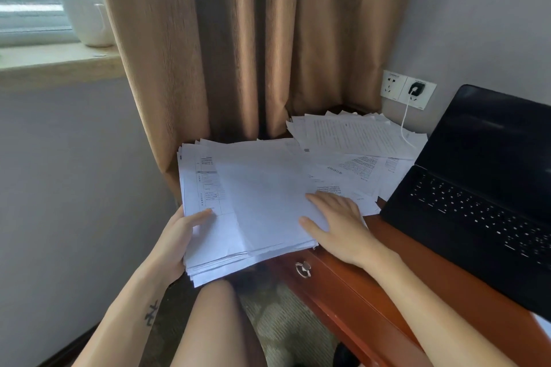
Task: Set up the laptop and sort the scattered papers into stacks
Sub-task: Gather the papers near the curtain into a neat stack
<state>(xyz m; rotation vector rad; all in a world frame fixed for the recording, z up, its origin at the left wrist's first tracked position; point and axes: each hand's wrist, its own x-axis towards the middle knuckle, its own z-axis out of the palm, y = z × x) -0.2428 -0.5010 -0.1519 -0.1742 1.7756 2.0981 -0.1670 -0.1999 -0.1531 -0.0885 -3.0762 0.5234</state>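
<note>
A thick stack of white papers (pixel 256 197) juts over the left end of the wooden desk (pixel 396 250). My left hand (pixel 179 238) grips the stack's left edge, thumb on top and fingers underneath. My right hand (pixel 337 223) lies flat on the stack's right side with straight fingers. More loose printed sheets (pixel 354 140) lie scattered behind, toward the wall. A black laptop (pixel 483 188) stands open on the right with a dark screen.
A white cable (pixel 405 122) runs from a wall socket (pixel 416 91) down over the loose sheets. A brown curtain (pixel 256 39) hangs behind the desk. A white cup (pixel 86 18) sits on the windowsill. A drawer handle (pixel 303 270) faces my knee (pixel 214 307).
</note>
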